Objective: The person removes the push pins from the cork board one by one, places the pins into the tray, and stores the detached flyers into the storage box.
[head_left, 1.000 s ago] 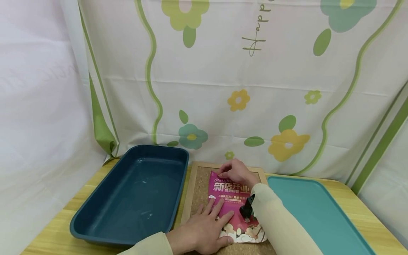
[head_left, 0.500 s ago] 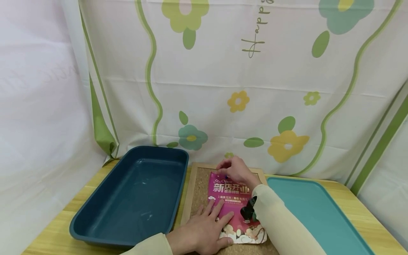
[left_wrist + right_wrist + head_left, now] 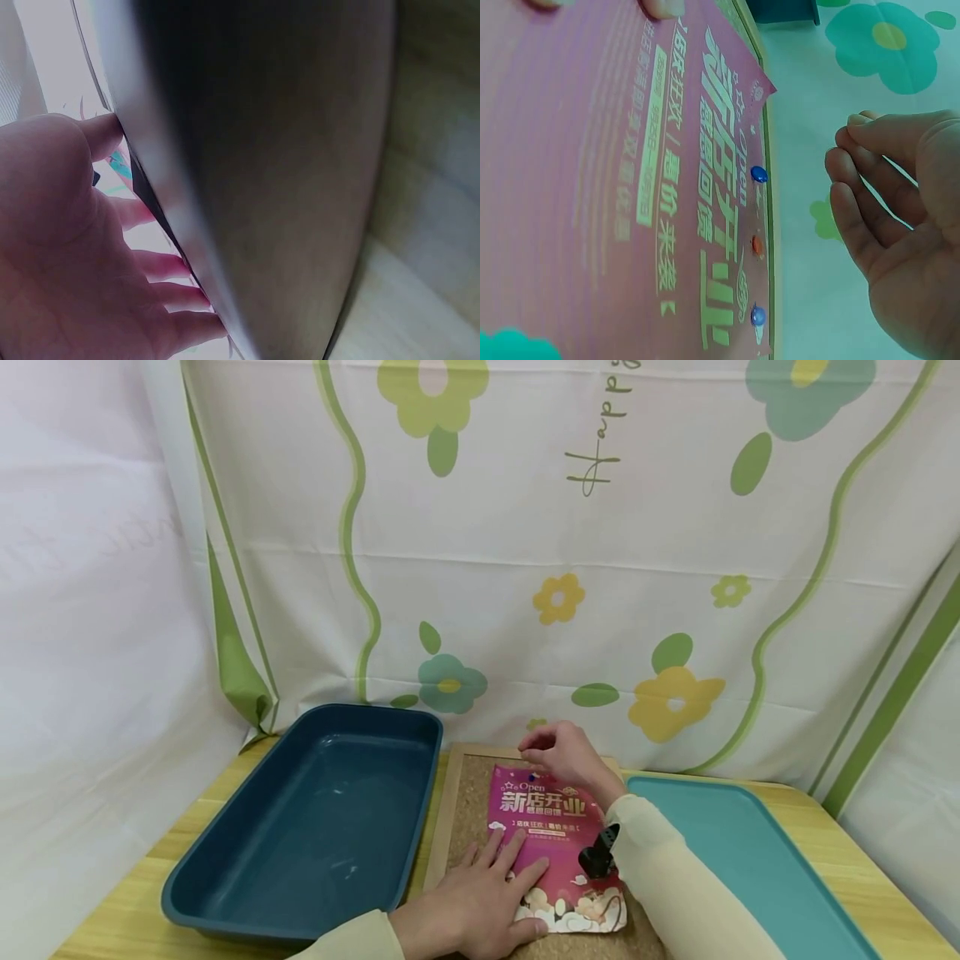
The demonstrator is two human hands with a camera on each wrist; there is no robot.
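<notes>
A pink poster [image 3: 551, 852] with white lettering lies on a wood-framed cork board [image 3: 465, 802]. My left hand [image 3: 487, 893] presses flat on its lower left with fingers spread. Over the board's far edge hovers my right hand [image 3: 566, 756], raised off the poster. Its thumb meets its bent fingers, and a small orange-brown bit [image 3: 868, 115] shows at the thumb tip. In the right wrist view, a blue push pin [image 3: 759, 174], an orange push pin [image 3: 757, 245] and another blue push pin [image 3: 758, 316] line the poster's top edge. One top corner sticks out beyond the blue pin.
A deep dark blue tub [image 3: 171, 897] stands left of the board. To the right lies a flat teal tray [image 3: 720, 827], partly behind the right sleeve. A white flowered curtain [image 3: 480, 552] hangs close behind the board. A blurred dark surface [image 3: 270, 172] fills much of the left wrist view.
My right hand has lifted from the poster's top left corner and moved up and to the right, uncovering the top lettering and a blue pin. The left hand has stayed put.
</notes>
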